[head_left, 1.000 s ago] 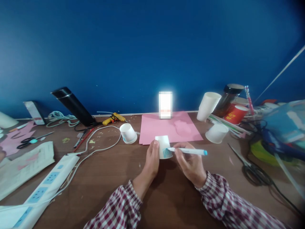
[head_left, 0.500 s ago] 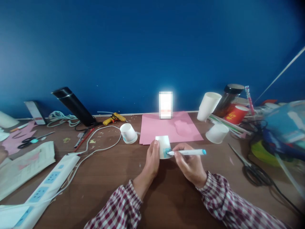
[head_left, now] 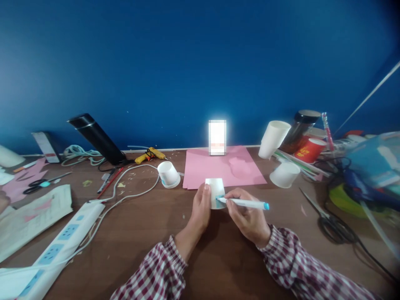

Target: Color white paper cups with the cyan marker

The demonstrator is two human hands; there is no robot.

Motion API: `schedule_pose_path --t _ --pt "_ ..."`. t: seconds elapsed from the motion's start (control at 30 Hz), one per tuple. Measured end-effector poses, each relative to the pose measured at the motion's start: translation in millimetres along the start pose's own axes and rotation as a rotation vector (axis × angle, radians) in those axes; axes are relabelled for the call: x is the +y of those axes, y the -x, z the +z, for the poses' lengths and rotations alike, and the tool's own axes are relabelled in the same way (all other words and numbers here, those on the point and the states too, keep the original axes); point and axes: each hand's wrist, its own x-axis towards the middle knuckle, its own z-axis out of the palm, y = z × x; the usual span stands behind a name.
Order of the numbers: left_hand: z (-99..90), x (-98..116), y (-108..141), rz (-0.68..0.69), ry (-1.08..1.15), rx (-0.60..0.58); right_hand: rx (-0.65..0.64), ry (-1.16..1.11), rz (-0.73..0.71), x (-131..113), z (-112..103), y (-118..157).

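Note:
My left hand (head_left: 201, 208) is closed around the left side of a small white paper cup (head_left: 214, 187), its thumb pressed on the cup's face. A light blue patch shows on the lower part of that cup. My right hand (head_left: 248, 212) grips a white marker (head_left: 250, 203) with a blue end, and its tip touches the cup by the blue patch. Just behind both hands lies a stack of pink paper (head_left: 203, 168). Another white paper cup (head_left: 169, 174) stands upside down to the left of it.
To the right are another paper cup (head_left: 285, 174), stacked paper cups (head_left: 273, 139), black-handled scissors (head_left: 334, 225) and a red cup (head_left: 310, 151). A power strip (head_left: 67, 233), a yellow glue gun (head_left: 150, 155) and a black flask (head_left: 98, 139) lie left. A bright screen (head_left: 217, 137) stands behind.
The held cup has shifted slightly right and appears turned, with less blue showing. The marker's back end has dipped lower, while its tip stays at the cup.

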Motion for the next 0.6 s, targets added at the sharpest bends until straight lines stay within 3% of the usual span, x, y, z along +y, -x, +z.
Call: schedule_pose_path --t 0.43,0.6 --pt "0.8 4.0 1.6 -0.017 -0.004 0.011 0.014 0.045 -0.017 -1.2 -0.8 0.4" --pt "2.2 8.9 1.5 -0.018 -0.029 0.064 -0.008 0.041 -0.043 -0.2 -0.5 0.0"
